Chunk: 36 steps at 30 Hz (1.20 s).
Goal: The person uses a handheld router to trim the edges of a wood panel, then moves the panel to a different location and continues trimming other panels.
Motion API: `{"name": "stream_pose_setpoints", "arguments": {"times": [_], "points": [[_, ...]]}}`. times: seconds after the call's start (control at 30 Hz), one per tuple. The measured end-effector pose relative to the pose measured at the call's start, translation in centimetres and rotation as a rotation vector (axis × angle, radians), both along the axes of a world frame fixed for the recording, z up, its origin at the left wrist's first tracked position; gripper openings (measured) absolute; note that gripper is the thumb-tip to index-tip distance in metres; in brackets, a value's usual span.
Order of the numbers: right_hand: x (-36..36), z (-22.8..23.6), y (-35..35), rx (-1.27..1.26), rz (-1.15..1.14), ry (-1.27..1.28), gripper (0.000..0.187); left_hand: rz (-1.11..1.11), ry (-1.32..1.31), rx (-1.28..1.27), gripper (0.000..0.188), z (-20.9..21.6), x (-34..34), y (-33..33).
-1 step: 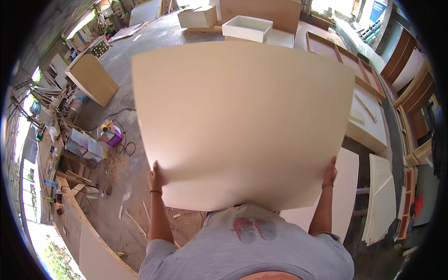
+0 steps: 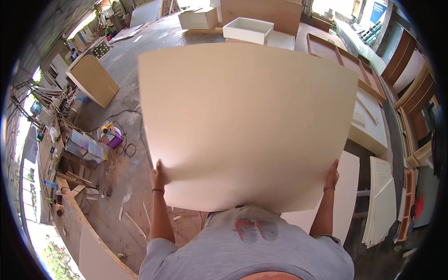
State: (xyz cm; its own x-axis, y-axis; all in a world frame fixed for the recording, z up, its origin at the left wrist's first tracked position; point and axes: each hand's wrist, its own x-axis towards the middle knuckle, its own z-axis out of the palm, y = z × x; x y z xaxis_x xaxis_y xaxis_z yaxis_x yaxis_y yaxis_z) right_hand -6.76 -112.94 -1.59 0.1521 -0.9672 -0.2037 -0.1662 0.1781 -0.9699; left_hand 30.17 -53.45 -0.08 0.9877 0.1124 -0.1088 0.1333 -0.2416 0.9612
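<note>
The left grip (image 2: 158, 173) is clamped on the left edge of a large pale board (image 2: 247, 126), thumb along the edge; its fingers beneath are hidden. The right grip (image 2: 332, 175) is clamped on the opposite edge at about the same height. The board spans the space between the two grips and reaches well ahead of them, its near edge running in front of the grey shirt (image 2: 210, 242). Whether that edge touches the shirt I cannot tell.

Left of the left grip and farther ahead, a purple container (image 2: 115, 140) sits on the floor (image 2: 128, 175), with a clear plastic bin (image 2: 84, 147) beyond it. Just right of the right grip lies a pale panel (image 2: 347, 191); farther right are stacked white panels (image 2: 380, 205). Well ahead of both grips stands a white open box (image 2: 241, 34).
</note>
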Motion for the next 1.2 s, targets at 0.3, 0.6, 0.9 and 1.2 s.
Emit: {"name": "stream_pose_setpoints", "arguments": {"times": [0.3, 0.6, 0.9, 1.2], "points": [[5.1, -0.7, -4.4, -0.1, -0.157, 0.041, 0.079, -0.181, -0.017, 0.106, 0.078, -5.7, 15.1, -13.8], [11.8, -4.3, -16.2, 0.014, -0.003, 0.542, 0.076, -0.307, 0.124, 0.595, 0.106, -9.2, 25.0, -24.0], [23.5, -8.6, -28.4, -0.028, 0.089, 0.932, 0.086, -0.162, 0.275, 0.801, 0.106, -13.8, 28.1, -30.8], [38.2, -10.3, -46.9, -0.039, 0.239, 1.189, 0.084, 0.067, 0.526, 0.775, 0.097, -10.9, 26.0, -44.6]]}}
